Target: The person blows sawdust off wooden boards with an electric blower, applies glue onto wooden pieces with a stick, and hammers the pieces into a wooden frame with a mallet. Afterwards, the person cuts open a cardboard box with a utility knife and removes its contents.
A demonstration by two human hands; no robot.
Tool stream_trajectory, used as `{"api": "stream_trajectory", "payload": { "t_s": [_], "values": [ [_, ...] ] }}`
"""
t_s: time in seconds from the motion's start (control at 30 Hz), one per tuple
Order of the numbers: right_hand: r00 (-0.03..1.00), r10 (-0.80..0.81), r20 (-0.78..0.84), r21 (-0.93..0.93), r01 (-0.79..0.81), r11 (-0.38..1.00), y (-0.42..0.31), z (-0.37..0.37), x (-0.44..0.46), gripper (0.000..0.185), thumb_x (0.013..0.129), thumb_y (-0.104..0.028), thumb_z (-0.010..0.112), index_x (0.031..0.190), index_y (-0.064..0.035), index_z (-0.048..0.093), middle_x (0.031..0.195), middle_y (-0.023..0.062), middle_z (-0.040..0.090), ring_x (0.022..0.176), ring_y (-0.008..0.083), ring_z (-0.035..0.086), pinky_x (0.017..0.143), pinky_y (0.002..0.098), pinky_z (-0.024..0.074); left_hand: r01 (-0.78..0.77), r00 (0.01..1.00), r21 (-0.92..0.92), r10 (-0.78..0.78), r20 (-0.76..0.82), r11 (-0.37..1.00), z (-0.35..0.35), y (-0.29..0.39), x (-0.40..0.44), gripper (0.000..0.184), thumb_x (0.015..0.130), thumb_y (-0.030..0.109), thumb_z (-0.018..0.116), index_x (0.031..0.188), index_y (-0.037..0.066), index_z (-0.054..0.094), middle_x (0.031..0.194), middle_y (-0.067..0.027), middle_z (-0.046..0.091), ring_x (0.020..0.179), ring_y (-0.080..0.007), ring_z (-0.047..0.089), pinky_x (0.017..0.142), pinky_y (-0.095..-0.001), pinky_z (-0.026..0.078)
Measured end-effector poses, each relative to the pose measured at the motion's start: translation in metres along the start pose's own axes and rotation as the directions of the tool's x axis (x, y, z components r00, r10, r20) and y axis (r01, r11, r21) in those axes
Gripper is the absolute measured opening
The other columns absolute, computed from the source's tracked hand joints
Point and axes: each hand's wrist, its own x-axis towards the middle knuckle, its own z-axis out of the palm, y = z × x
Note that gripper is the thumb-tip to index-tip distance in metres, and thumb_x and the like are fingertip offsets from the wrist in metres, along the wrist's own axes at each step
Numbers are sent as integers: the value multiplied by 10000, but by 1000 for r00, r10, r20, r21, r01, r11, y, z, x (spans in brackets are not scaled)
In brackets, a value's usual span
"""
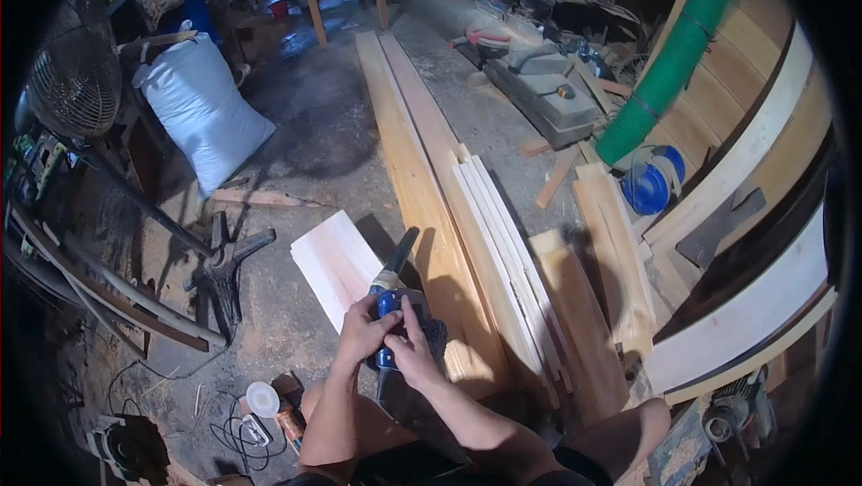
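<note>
Near the bottom centre, a blue power tool [387, 304] with a black handle pointing up and away sits between both hands. My left hand [361, 332] is wrapped round the tool's left side. My right hand [412, 342] touches its right side, with the index finger stretched along the body and the thumb meeting the left hand's fingers. The tool's underside is hidden by the hands. A short pale board [334, 263] lies just beyond, to the left. Beside the tool on the right runs a long wooden plank [417, 190].
Narrow strips [503, 244] and shorter boards [584, 324] lie right. A white sack [202, 109], a fan [76, 82] and its stand [229, 262] are left. A green mesh roll [669, 60] leans right. Cables [235, 432] lie lower left. A person stands at the upper left.
</note>
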Motion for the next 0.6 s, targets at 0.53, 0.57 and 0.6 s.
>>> {"api": "stream_trajectory", "payload": {
  "t_s": [0.53,0.57,0.6],
  "values": [
    [796,-75,-601,-797,-590,132,-50,-243,-1,1202,696,-381,826,1613,-144,86,1399,262,412,1324,423,394,1114,562,300,-86,981,669,180,-74,739,-56,-19,92,585,768,178,754,1298,-17,602,1106,-280,690,1067,-402,676,938,-453,519],
    [786,-58,-616,-786,-608,112,-57,-242,-1,1193,704,-370,810,1616,-154,71,1379,259,426,1321,417,399,1127,547,302,-85,983,693,174,-59,716,-54,-20,90,587,770,180,754,1302,-14,598,1137,-276,683,1093,-402,665,950,-453,513],
    [772,70,-631,-764,-635,117,-69,-244,5,1202,703,-357,808,1620,-182,51,1405,265,417,1326,423,403,1121,557,305,-87,983,713,175,-50,696,-51,-16,90,590,772,183,754,1306,-10,595,1167,-272,676,1120,-403,655,962,-453,507]
  ]
}}
